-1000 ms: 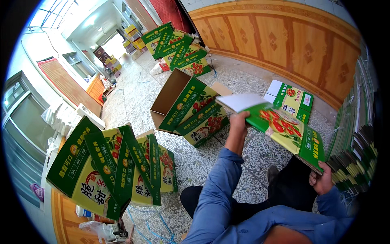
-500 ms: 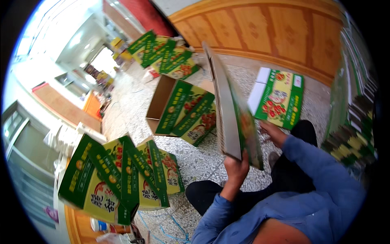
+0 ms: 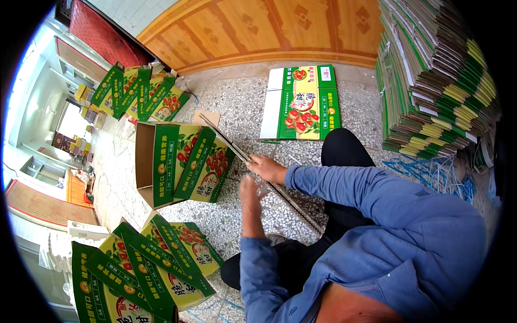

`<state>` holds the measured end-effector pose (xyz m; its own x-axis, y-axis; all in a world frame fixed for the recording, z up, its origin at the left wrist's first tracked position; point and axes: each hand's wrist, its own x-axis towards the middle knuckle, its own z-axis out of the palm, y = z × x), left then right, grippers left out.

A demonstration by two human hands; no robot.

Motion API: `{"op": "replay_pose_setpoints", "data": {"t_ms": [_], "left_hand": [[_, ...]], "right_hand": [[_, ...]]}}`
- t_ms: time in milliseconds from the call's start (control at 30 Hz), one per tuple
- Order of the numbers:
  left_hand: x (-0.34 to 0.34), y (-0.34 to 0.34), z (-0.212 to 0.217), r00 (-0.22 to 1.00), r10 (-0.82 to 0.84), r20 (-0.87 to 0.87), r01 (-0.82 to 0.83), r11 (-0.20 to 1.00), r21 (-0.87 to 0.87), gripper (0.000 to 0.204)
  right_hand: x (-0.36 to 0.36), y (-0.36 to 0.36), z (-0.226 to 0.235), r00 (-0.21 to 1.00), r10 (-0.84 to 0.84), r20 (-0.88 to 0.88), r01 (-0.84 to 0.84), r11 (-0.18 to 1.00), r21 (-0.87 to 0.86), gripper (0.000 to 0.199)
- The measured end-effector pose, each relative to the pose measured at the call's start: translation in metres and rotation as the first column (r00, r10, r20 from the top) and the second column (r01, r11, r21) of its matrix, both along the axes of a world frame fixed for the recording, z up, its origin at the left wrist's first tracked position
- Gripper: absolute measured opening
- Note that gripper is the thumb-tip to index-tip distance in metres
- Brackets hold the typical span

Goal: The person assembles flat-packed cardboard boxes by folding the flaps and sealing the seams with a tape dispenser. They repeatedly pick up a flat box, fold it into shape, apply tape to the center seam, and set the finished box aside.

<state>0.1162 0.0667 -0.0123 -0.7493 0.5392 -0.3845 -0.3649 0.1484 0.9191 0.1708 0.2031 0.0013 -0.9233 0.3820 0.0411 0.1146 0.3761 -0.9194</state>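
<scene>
A flattened cardboard carton [image 3: 296, 207] stands edge-on between my knees, so only its thin edges show and its printed faces are hidden. My right hand [image 3: 265, 168] is closed on its upper edge. Just left of the carton, my left hand [image 3: 249, 195] is raised with the forearm upright, its fingers smeared by motion; whether it touches the cardboard I cannot tell. Beyond my right knee another flat carton [image 3: 307, 105], green and yellow with red fruit printed on it, lies on the floor. An opened carton [image 3: 186, 164] of the same print sits to the left of my hands.
A tall stack of flat cartons [image 3: 425, 81] rises on the right, with blue strapping [image 3: 431, 172] tangled at its foot. More formed cartons stand nested at the near left [image 3: 145, 264] and far left [image 3: 140, 91]. Wooden panelling [image 3: 269, 32] closes the far side.
My view has swung to the right. The flat carton in my hands has turned edge-on; my right hand has come onto its upper edge, and my left hand has left its lower edge.
</scene>
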Motion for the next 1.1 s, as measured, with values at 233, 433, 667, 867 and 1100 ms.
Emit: {"op": "replay_pose_setpoints", "data": {"t_ms": [233, 433, 667, 867, 1100], "left_hand": [[-0.097, 0.042, 0.017, 0.986, -0.026, -0.164, 0.001, 0.988, -0.152, 0.045], [-0.119, 0.062, 0.034, 0.951, -0.227, -0.212, 0.076, 0.831, -0.551, 0.020], [-0.118, 0.054, 0.047, 0.534, -0.595, -0.600, 0.028, 0.722, -0.691, 0.019], [-0.061, -0.075, 0.067, 0.472, -0.761, -0.445, 0.181, 0.578, -0.796, 0.022], [0.027, -0.108, 0.082, 0.603, -0.677, -0.422, 0.168, 0.625, -0.762, 0.029]], "right_hand": [[-0.018, -0.017, -0.009, 0.988, -0.141, -0.069, 0.131, 0.982, -0.133, 0.048], [-0.002, 0.040, -0.010, 0.945, -0.058, 0.321, -0.032, 0.962, 0.270, 0.024], [0.036, 0.087, -0.019, 0.971, -0.224, 0.086, 0.174, 0.903, 0.394, 0.019], [0.039, 0.181, 0.016, 0.802, -0.590, 0.100, 0.505, 0.757, 0.416, 0.023], [-0.045, 0.122, 0.034, 0.887, -0.453, 0.088, 0.377, 0.822, 0.427, 0.023]]}}
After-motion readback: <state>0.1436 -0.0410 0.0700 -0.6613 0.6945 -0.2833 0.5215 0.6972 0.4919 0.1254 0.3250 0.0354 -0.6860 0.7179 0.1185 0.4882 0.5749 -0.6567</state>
